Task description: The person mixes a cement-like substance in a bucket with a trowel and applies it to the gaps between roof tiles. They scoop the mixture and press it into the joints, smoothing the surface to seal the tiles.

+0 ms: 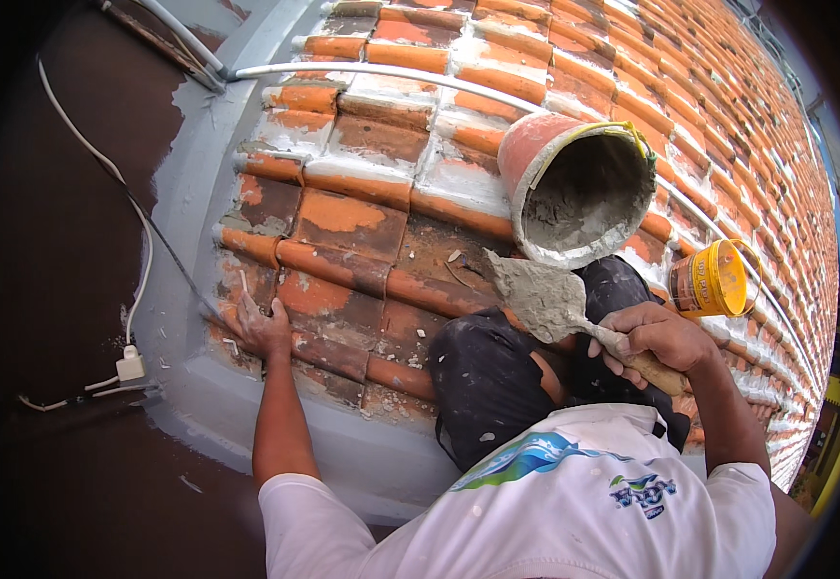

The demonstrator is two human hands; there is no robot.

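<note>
My right hand (666, 340) is wrapped round the wooden handle of a trowel (546, 297). Grey wet mortar coats the trowel's blade, which is held over my knees. My left hand (264, 331) rests at the lower left end of the orange roof tiles (343, 275), fingers spread against the tile edge. A thin dark cable (181, 267) runs up to those fingertips; whether they touch it, I cannot tell. Beyond the trowel, a reddish bucket (550, 145) lies tipped toward me, with grey mortar inside.
A small yellow pail (714, 280) stands to the right on the tiles. A white pipe (372, 69) crosses the roof behind the bucket. On the left, a white cable (101, 159) hangs to a white connector box (130, 365) beside the grey-coated roof border (174, 241). Mortar crumbs litter the tiles.
</note>
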